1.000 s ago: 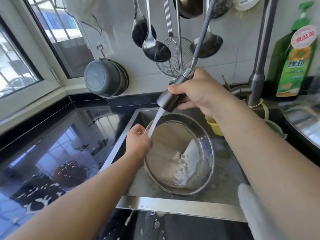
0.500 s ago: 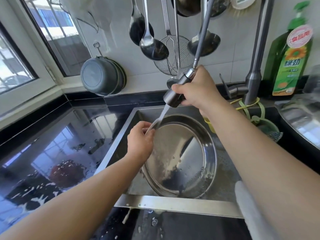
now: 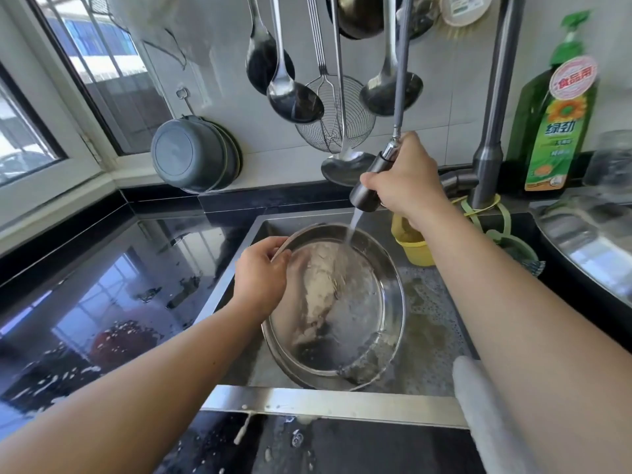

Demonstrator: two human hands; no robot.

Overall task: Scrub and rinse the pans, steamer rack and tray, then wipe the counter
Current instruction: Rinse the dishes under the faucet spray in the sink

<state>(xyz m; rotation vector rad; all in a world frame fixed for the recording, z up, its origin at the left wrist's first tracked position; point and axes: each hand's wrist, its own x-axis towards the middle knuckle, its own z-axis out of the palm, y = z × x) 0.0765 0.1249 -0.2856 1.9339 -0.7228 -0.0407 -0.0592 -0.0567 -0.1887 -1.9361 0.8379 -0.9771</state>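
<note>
A round steel pan (image 3: 355,330) stands tilted in the sink (image 3: 431,336), its inside facing me, with foam and water running down it. My left hand (image 3: 261,280) grips the pan's upper left rim. My right hand (image 3: 405,184) holds the pull-out spray head (image 3: 367,196) above the pan's top edge. A stream of water falls from it onto the upper inside of the pan.
Wet black counter (image 3: 102,302) lies left, with foam spots. Ladles and a wire skimmer (image 3: 333,111) hang on the wall, a grey pot (image 3: 191,153) beside them. The faucet post (image 3: 489,131), a green soap bottle (image 3: 557,131), a yellow cup (image 3: 415,249) and a steel lid (image 3: 595,248) stand right.
The spray head moved right and up, so the stream now hits the pan's upper middle instead of its left rim. My left hand kept its grip on the rim.
</note>
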